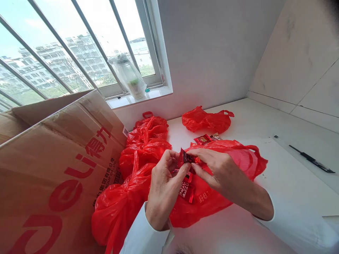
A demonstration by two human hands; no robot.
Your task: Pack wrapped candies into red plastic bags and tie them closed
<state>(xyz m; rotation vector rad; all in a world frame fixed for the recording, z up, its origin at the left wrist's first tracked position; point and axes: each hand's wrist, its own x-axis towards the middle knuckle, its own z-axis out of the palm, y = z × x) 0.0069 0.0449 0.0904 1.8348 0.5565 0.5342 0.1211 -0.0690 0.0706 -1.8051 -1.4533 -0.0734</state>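
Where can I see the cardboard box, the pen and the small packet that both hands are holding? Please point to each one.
Cardboard box [60,158]: head view, on its printed side wall.
Pen [309,157]: head view, on its dark middle part.
Small packet [183,158]: head view, on its raised end.

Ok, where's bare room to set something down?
White tabletop between the far red bag and tiled wall, and between the spread red bag and pen, some specks aside. Crowded: left, with tied bags beside the carton; centre, with packets below the left hand and right hand.
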